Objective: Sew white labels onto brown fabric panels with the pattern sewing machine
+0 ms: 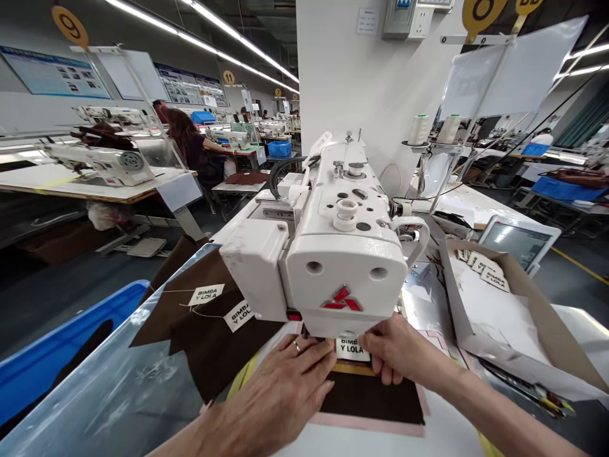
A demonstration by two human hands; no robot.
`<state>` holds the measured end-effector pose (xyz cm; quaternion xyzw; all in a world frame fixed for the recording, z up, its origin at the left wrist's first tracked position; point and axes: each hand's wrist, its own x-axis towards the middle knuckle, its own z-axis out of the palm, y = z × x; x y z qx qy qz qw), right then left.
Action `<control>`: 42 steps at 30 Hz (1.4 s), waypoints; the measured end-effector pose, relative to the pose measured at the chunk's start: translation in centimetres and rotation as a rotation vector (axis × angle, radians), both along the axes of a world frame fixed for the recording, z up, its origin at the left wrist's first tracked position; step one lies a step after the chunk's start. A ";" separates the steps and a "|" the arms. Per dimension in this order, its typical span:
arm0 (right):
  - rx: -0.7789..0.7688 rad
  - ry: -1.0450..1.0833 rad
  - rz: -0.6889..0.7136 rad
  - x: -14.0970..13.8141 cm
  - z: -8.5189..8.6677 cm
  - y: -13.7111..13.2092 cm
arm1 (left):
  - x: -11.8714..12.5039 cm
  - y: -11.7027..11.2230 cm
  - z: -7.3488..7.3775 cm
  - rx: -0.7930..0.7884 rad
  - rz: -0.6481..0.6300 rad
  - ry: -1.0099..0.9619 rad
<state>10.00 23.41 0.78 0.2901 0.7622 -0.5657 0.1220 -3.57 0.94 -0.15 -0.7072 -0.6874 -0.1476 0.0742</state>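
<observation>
Sewing hall, white table (380,438): two hands at a label (353,350) under the sewing machine (342,266).
The white label, black letters BIMBA Y LOLA, lies on brown fabric (375,400) between the fingertips, its long axis left to right, text upright toward the person. The left hand (285,387) lies flat, open, fingers pressing the fabric. The right hand (399,352) has bent fingers at the label's edge; whether they pinch it I cannot tell.

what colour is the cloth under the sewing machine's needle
Dark brown; the cloth shows best in the head view.

Bare forearms (499,412), thin ring (296,346) on left hand (280,393)
</observation>
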 end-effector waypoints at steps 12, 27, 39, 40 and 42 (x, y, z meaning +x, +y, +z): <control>0.136 0.029 0.105 0.2 -0.3 0.2 | -0.5 1.1 0.4 -0.090 -0.044 -0.080; 0.963 0.629 0.378 3.9 -2.0 -0.7 | -0.2 1.4 -0.1 -0.140 -0.032 -0.159; 1.194 0.709 0.419 5.0 -2.7 -1.4 | 0.6 1.3 0.0 -0.277 0.015 -0.092; 1.187 0.716 0.410 4.8 -2.6 -1.5 | 0.7 1.2 0.0 -0.266 0.012 -0.068; 1.163 0.720 0.412 4.1 -2.3 -1.6 | 0.9 1.1 0.0 -0.241 0.013 -0.032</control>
